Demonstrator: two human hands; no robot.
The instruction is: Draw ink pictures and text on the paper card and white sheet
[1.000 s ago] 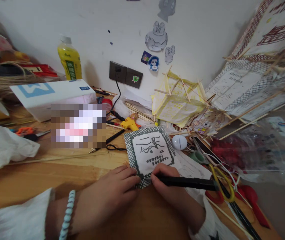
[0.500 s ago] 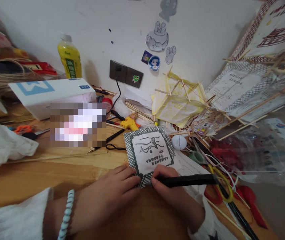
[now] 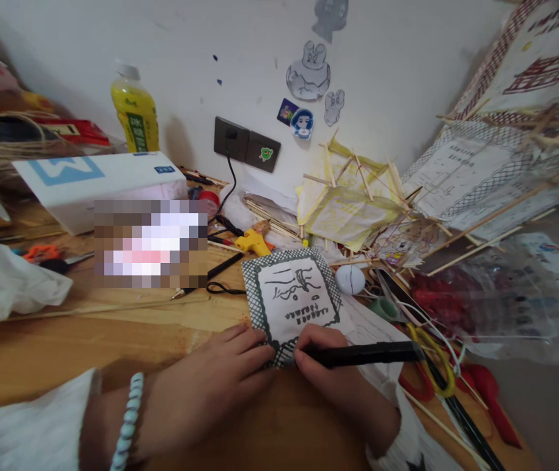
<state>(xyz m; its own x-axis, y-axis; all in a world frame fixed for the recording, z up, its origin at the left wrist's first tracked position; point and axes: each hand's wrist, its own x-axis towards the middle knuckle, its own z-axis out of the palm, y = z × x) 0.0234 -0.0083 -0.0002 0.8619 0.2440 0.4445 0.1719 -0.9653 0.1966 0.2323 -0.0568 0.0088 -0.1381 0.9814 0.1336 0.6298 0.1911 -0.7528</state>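
Observation:
A square sheet of paper (image 3: 293,288) lies on the wooden table, bearing a drawing, rows of written characters and a dark cross-hatched border. My left hand (image 3: 225,373) rests flat with its fingers stretched out, the fingertips on the near left corner of the sheet. In my right hand (image 3: 331,366) is a black marker pen (image 3: 372,354), pinched between thumb and fingers and tilted to the right. Its tip is hidden behind the fingers, at the sheet's near border, so I cannot tell whether it touches.
Behind the sheet are a yellow glue gun (image 3: 254,242) and a stick-framed yellow paper lantern (image 3: 352,203). Yellow-handled scissors (image 3: 433,360) and a white ball (image 3: 350,280) lie to the right. Leftward are a tissue box (image 3: 112,190), a drink bottle (image 3: 135,111) and crumpled tissue (image 3: 12,284).
My right hand and the marker have shifted very slightly left along the near border. My left hand stays in place on the sheet.

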